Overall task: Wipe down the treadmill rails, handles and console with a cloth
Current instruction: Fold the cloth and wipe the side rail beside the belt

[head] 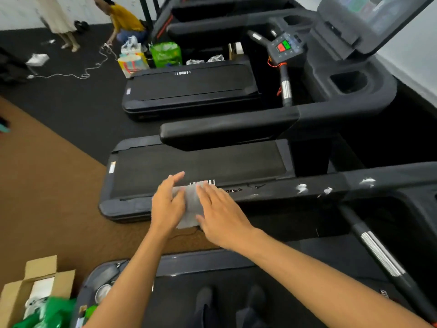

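Observation:
A grey cloth lies over the left end of the black side rail of the treadmill I stand on. My left hand presses flat on the cloth's left edge, fingers stretched out. My right hand covers its right edge the same way. Further right, the rail carries three white foam spots. A black handle with a silver grip slants down at the right. The console screen in the top right belongs to the neighbouring treadmill.
Two more treadmills stand side by side to the left. A cardboard box and a green bag sit at the bottom left. Shopping bags, a white cable and two people are at the back.

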Demonstrator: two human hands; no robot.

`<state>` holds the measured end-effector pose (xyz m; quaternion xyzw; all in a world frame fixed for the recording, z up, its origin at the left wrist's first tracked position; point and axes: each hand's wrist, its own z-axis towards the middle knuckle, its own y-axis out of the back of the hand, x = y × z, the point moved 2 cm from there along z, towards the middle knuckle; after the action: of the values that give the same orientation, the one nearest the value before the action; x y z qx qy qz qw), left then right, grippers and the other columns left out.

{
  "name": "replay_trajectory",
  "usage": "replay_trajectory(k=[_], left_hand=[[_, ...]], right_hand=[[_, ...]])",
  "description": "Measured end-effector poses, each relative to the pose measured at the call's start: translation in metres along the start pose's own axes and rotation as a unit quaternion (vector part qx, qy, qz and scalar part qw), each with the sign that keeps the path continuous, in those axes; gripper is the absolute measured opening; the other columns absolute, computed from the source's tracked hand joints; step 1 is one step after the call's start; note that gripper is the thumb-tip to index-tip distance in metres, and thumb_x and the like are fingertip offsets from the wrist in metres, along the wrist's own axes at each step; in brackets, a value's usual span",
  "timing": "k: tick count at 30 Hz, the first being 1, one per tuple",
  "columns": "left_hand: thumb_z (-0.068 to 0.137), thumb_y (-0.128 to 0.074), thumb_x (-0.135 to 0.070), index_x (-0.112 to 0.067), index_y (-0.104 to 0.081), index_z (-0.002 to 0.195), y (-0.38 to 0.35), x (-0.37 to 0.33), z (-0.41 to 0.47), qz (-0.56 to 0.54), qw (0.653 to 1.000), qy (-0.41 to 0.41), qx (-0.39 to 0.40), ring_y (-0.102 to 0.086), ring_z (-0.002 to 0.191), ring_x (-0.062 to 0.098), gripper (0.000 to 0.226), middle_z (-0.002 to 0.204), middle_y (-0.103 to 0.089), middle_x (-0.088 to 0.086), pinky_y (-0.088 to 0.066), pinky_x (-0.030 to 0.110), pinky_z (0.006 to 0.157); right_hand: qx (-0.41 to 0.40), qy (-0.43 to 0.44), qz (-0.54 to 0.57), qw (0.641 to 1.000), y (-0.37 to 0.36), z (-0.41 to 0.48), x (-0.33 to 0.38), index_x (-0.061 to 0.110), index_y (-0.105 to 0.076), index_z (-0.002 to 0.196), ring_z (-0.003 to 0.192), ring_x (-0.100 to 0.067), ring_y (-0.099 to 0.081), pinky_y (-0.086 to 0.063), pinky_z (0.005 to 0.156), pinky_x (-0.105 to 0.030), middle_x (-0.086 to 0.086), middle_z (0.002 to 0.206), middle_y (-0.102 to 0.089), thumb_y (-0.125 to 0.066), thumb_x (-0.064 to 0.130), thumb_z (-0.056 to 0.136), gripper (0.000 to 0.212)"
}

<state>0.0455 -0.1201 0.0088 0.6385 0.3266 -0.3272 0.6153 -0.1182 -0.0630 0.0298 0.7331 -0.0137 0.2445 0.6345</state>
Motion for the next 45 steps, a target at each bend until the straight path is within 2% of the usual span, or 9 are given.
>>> replay_trajectory(k=[6, 11, 15, 21, 25, 29, 34, 37, 45], left_hand=[[0.101, -0.058, -0.008, -0.023, -0.068, 0.131, 0.028, 0.034, -0.009, -0.029, 0.992, 0.092, -0.084, -0.062, 0.115, 0.000, 0.036, 0.129, -0.069, -0.007, -0.050, 0.028, 0.105], [0.103, -0.059, -0.014, -0.025, -0.068, 0.132, 0.025, 0.043, -0.003, -0.055, 0.991, 0.098, -0.072, -0.063, 0.119, 0.007, 0.032, 0.129, -0.069, -0.006, -0.051, 0.023, 0.098], [0.103, -0.059, -0.015, -0.022, -0.069, 0.132, 0.019, 0.041, 0.008, -0.039, 0.996, 0.052, -0.064, -0.062, 0.120, 0.010, 0.031, 0.128, -0.069, -0.007, -0.050, 0.032, 0.105], [0.105, -0.057, -0.023, -0.023, -0.069, 0.131, 0.008, 0.044, 0.022, -0.024, 0.999, 0.023, -0.031, -0.061, 0.120, 0.007, 0.029, 0.128, -0.069, -0.009, -0.048, 0.031, 0.104], [0.107, -0.055, -0.026, -0.021, -0.069, 0.132, -0.002, 0.049, 0.025, -0.025, 0.999, 0.032, -0.015, -0.061, 0.119, 0.008, 0.030, 0.129, -0.069, -0.007, -0.048, 0.033, 0.103], [0.110, -0.048, -0.027, -0.021, -0.069, 0.130, -0.011, 0.051, 0.024, -0.016, 1.000, 0.009, -0.004, -0.061, 0.119, 0.010, 0.030, 0.126, -0.070, -0.007, -0.048, 0.040, 0.106], [0.111, -0.038, -0.035, -0.022, -0.068, 0.132, -0.017, 0.049, 0.030, -0.006, 1.000, -0.005, 0.004, -0.061, 0.121, 0.012, 0.039, 0.129, -0.070, -0.005, -0.047, 0.044, 0.107], [0.108, -0.033, -0.044, -0.024, -0.068, 0.130, -0.021, 0.048, 0.033, 0.072, 0.996, -0.045, 0.023, -0.063, 0.118, 0.020, 0.046, 0.125, -0.071, -0.002, -0.045, 0.055, 0.105], [0.107, -0.027, -0.052, -0.019, -0.075, 0.102, -0.027, 0.042, 0.036, 0.228, 0.969, -0.086, 0.033, -0.067, 0.097, 0.027, 0.059, 0.101, -0.075, 0.000, -0.046, 0.045, 0.089]], right_hand=[[0.033, 0.028, -0.073, 0.996, -0.051, 0.058, 0.039, 0.003, 0.001, 0.163, 0.160, -0.036, 0.008, 0.003, 0.130, -0.050, -0.022, 0.172, 0.008, -0.027, 0.051, 0.110, 0.077], [-0.036, 0.005, -0.082, 0.996, -0.072, 0.075, 0.031, 0.008, -0.031, 0.158, 0.139, -0.035, -0.043, -0.021, 0.126, -0.052, -0.016, 0.150, -0.048, -0.030, 0.056, 0.106, 0.071], [-0.074, -0.023, -0.072, 0.994, -0.074, 0.079, 0.014, 0.009, -0.051, 0.140, 0.113, -0.032, -0.055, -0.039, 0.108, -0.048, -0.013, 0.126, -0.061, -0.032, 0.061, 0.103, 0.067], [-0.115, -0.075, -0.094, 0.986, -0.066, 0.076, 0.001, 0.008, -0.063, 0.127, 0.110, -0.032, -0.058, -0.031, 0.119, -0.053, -0.012, 0.110, -0.067, -0.029, 0.043, 0.108, 0.052], [-0.080, -0.141, -0.154, 0.975, -0.061, 0.069, -0.002, -0.005, -0.049, 0.147, 0.148, -0.042, -0.037, -0.015, 0.128, -0.055, -0.027, 0.151, -0.050, -0.019, 0.034, 0.110, 0.062], [-0.102, -0.161, -0.071, 0.979, -0.071, 0.063, 0.015, -0.004, -0.030, 0.158, 0.156, -0.039, -0.023, -0.012, 0.129, -0.053, -0.025, 0.164, -0.031, -0.019, 0.051, 0.108, 0.075], [-0.198, -0.144, -0.026, 0.969, -0.076, 0.065, -0.001, 0.008, -0.063, 0.136, 0.133, -0.029, -0.055, -0.023, 0.127, -0.044, -0.007, 0.133, -0.068, -0.035, 0.033, 0.112, 0.045], [-0.207, -0.135, -0.019, 0.969, -0.065, 0.056, -0.016, 0.008, -0.066, 0.132, 0.125, -0.024, -0.058, -0.030, 0.123, -0.043, -0.004, 0.127, -0.070, -0.036, 0.030, 0.111, 0.042], [-0.210, -0.248, -0.045, 0.945, -0.030, 0.018, -0.095, 0.014, -0.069, 0.100, 0.108, -0.024, -0.060, -0.030, 0.121, -0.045, 0.002, 0.102, -0.068, -0.033, 0.042, 0.110, 0.047]])
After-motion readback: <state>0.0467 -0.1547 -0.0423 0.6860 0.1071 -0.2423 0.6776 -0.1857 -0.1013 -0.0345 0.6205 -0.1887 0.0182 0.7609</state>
